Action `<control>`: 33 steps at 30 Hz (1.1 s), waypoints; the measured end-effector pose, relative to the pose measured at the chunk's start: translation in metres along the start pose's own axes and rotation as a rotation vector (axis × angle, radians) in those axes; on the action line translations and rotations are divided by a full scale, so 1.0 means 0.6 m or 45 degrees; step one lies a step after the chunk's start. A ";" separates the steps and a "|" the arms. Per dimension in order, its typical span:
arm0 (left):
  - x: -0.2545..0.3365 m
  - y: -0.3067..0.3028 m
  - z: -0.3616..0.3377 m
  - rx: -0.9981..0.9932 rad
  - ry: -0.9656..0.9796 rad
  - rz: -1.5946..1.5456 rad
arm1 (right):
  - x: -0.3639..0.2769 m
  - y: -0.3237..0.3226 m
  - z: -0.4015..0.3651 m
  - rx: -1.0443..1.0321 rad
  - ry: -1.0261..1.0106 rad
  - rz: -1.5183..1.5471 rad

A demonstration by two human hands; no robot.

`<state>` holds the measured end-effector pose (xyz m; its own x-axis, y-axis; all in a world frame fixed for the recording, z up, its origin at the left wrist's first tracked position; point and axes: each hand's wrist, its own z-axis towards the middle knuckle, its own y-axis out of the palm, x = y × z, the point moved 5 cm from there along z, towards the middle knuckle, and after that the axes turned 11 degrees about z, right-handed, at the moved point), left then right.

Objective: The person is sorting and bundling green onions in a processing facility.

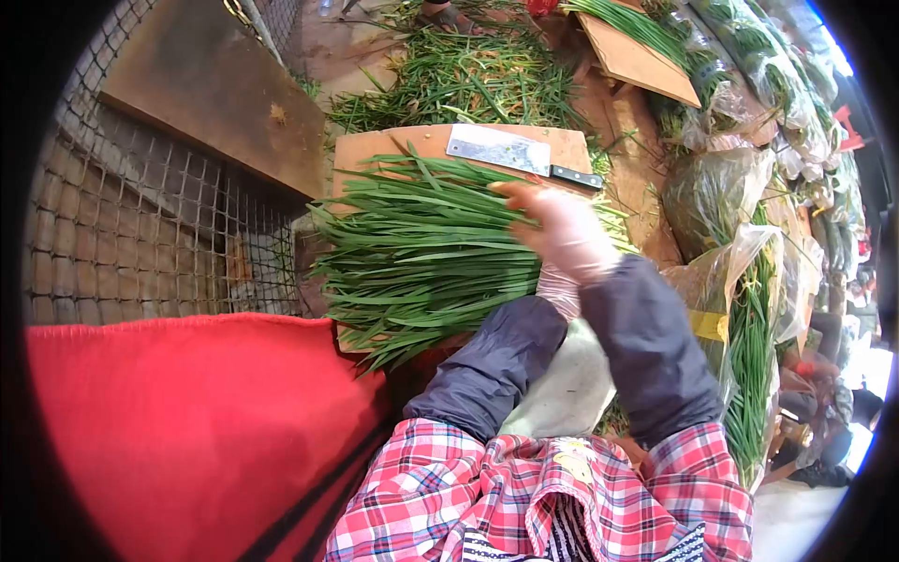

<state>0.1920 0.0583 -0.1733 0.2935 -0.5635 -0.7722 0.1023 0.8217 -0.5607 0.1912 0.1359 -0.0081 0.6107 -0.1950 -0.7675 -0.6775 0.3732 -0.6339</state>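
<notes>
A thick pile of garlic chives (421, 248), with long flat green leaves, lies across a wooden board (375, 148) in front of me. My right hand (565, 234), in a thin pale glove, is over the pale stalk ends at the pile's right side. Its fingers are blurred but look stretched out and apart, with nothing visible in them. Lower down, my left hand (559, 288) is at the pile's lower right edge; its fingers are hidden by the right hand and the leaves. A cleaver (501, 150) with a black handle rests flat along the board's far edge.
Loose leaf trimmings (478, 75) cover the ground beyond the board. A wire mesh fence (178, 215) and a brown panel (215, 94) stand left, above red cloth (187, 421). Plastic bags of greens (749, 347) line the right. Another board (637, 56) holds greens; a person's foot (445, 17) shows at top.
</notes>
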 end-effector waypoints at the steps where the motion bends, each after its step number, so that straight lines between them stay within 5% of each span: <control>1: -0.033 -0.009 -0.007 0.002 0.012 0.031 | -0.001 0.048 0.011 -0.186 0.013 -0.370; 3: -0.084 -0.024 0.003 -0.324 0.060 -1.108 | 0.032 0.134 0.000 -0.457 -0.001 -0.735; 5: -0.002 -0.001 -0.001 -0.263 0.140 0.207 | 0.021 0.145 -0.021 -0.480 -0.100 -0.791; 8: -0.006 -0.010 0.000 -0.367 0.148 0.148 | 0.009 0.124 -0.048 -0.494 -0.258 -0.710; 10: -0.012 -0.009 0.003 -0.413 0.151 -0.271 | 0.011 0.115 -0.052 -0.555 -0.262 -0.634; 12: -0.080 -0.026 0.001 -0.317 0.119 -1.170 | 0.019 0.116 -0.048 -0.666 -0.166 -0.556; 14: 0.005 -0.005 0.000 -0.450 0.302 0.235 | 0.011 0.104 -0.032 -0.717 0.093 -0.371; 18: 0.013 -0.004 0.003 -0.367 0.217 -0.302 | 0.026 0.113 -0.020 -0.463 0.147 -0.209; 20: -0.054 -0.017 0.003 -0.177 0.073 -1.260 | 0.043 0.124 -0.010 -0.444 0.159 -0.127; 33: -0.062 -0.023 0.002 -0.192 0.081 -1.176 | 0.039 0.161 0.004 -0.325 0.060 -0.299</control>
<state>0.1810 0.0677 -0.1364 0.1042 -0.9945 -0.0139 0.1430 0.0288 -0.9893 0.1412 0.1695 -0.0872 0.7464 -0.2926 -0.5978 -0.6050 0.0758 -0.7926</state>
